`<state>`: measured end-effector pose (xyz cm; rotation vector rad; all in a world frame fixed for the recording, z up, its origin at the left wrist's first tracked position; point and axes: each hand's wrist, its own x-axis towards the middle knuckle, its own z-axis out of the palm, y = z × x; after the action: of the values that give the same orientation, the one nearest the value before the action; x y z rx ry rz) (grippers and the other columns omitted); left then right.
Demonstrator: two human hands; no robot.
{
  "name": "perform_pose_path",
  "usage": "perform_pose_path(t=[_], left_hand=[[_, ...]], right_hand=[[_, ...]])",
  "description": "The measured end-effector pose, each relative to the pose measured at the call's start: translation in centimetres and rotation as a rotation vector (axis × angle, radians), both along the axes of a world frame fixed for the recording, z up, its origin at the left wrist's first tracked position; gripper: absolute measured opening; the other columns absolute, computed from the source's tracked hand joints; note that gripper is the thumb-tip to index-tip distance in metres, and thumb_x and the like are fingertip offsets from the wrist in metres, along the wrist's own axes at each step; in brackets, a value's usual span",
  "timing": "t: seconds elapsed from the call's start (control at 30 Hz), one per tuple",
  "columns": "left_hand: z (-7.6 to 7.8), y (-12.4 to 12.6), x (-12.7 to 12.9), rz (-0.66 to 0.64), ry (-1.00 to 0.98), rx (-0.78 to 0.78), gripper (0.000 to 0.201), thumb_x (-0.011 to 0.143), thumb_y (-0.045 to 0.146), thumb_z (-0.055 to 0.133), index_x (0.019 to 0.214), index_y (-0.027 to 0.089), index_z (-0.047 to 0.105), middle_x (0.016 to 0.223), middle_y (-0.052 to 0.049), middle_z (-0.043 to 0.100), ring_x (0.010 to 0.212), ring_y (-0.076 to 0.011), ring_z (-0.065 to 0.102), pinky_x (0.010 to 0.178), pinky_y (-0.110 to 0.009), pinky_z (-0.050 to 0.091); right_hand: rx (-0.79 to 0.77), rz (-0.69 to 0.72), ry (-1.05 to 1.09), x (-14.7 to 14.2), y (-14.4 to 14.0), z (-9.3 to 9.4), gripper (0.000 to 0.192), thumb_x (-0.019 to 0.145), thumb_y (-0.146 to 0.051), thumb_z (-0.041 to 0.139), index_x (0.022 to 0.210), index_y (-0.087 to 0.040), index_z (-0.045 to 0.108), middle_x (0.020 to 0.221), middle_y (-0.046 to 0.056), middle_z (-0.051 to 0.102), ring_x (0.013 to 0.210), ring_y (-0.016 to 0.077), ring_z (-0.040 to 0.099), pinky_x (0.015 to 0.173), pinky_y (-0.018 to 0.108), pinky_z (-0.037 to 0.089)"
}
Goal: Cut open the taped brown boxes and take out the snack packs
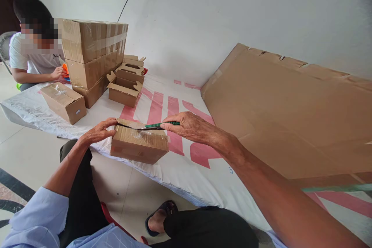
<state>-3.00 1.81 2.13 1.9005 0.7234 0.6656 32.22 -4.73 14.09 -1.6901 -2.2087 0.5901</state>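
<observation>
A small cardboard box (139,145) lies near the front edge of the cloth-covered table, clear tape across its top. My left hand (100,131) grips the left end of this box, fingers at the slightly raised top flap and thumb against the side. Closed around a green utility knife (162,124), my right hand (188,126) is above the right part of the box. The blade points left and lies along the gap beside the flap; how deep its tip goes is hidden.
Taped boxes (93,42) are stacked at the back left, with an open box (123,89) beside them and a closed box (64,100) in front. A large cardboard sheet (290,116) leans on the wall at right. Another person (36,54) sits at far left.
</observation>
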Motion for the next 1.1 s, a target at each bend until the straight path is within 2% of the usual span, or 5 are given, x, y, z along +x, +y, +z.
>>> perform_pose_path(t=[0.3, 0.53, 0.73, 0.9, 1.1], left_hand=[[0.8, -0.4, 0.3, 0.028, 0.023, -0.006, 0.048, 0.090, 0.031, 0.065, 0.136, 0.024, 0.074, 0.159, -0.009, 0.059, 0.154, -0.0364, 0.046, 0.127, -0.049, 0.042], [1.1, -0.5, 0.4, 0.034, 0.048, -0.002, 0.049, 0.088, 0.028, 0.065, 0.137, 0.024, 0.074, 0.158, -0.009, 0.060, 0.151, -0.0365, 0.050, 0.126, -0.049, 0.042], [1.5, -0.6, 0.4, 0.027, 0.069, 0.047, 0.053, 0.089, 0.026, 0.063, 0.141, 0.025, 0.072, 0.156, -0.007, 0.062, 0.152, -0.0350, 0.048, 0.126, -0.046, 0.043], [1.6, -0.5, 0.6, 0.009, 0.106, 0.065, 0.051, 0.090, 0.026, 0.063, 0.140, 0.026, 0.073, 0.156, -0.006, 0.062, 0.151, -0.0346, 0.049, 0.126, -0.045, 0.042], [1.7, -0.5, 0.7, -0.018, 0.110, 0.089, 0.054, 0.092, 0.028, 0.063, 0.146, 0.028, 0.070, 0.157, -0.006, 0.062, 0.150, -0.0350, 0.049, 0.126, -0.046, 0.042]], right_hand=[[-0.028, 0.018, -0.045, 0.4, 0.3, -0.8, 0.043, 0.094, -0.062, 0.058, 0.088, -0.028, 0.083, 0.065, 0.000, 0.058, 0.060, 0.0163, 0.046, 0.057, 0.033, 0.031], [-0.033, -0.036, -0.038, 2.5, -0.7, -1.3, 0.047, 0.094, -0.062, 0.052, 0.084, -0.026, 0.081, 0.070, 0.001, 0.060, 0.062, 0.0172, 0.044, 0.060, 0.034, 0.032], [-0.004, 0.010, -0.018, 2.3, -0.8, -2.3, 0.044, 0.095, -0.057, 0.053, 0.093, -0.026, 0.085, 0.073, 0.001, 0.067, 0.065, 0.0175, 0.051, 0.062, 0.033, 0.036], [0.040, 0.004, 0.090, 3.7, -1.1, -3.2, 0.044, 0.093, -0.061, 0.059, 0.092, -0.025, 0.086, 0.076, 0.003, 0.072, 0.071, 0.0209, 0.059, 0.065, 0.034, 0.042], [0.051, -0.020, 0.141, 4.2, -1.3, -2.9, 0.046, 0.090, -0.065, 0.062, 0.089, -0.025, 0.085, 0.075, 0.004, 0.072, 0.071, 0.0215, 0.059, 0.064, 0.034, 0.043]])
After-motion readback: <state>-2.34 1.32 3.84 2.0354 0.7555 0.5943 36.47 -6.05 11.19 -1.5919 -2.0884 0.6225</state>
